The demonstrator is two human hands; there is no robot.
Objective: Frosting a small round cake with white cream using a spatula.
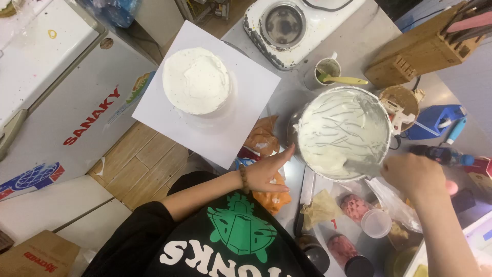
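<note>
1. The right hand (412, 174) is closed around a spatula (361, 165), whose blade lies inside the bowl (342, 132) at its near rim, in the white cream.
2. The left hand (266, 172) is spread flat, fingers together, with the fingertips touching the bowl's left wall. Nothing is gripped by it; the bowl is steadied only.
3. The bowl is placed on the grey counter (359, 36), right of centre. Its inner wall is coated in cream (333, 128) marked by scrape lines.
4. A white frosted cake (196, 79) is set on a white square board (246, 92), well apart from the bowl, up and to the left.
5. An orange bag (262, 138) is seen under the left wrist, and a cup (328, 69) holding a yellow utensil stands just beyond the bowl.
6. A knife block (420, 48), a single burner (283, 25) and 2 lidded jars (353, 208) are noted around the work area.
7. Judgement: the cream appears to be gathered from the bowl wall. The blade is best kept flat against the metal and drawn in 1 sweep, so that a clean load is lifted.
8. Judgement: firmer support at the bowl's left wall is advised, since fingertip contact alone may let it slide.
</note>
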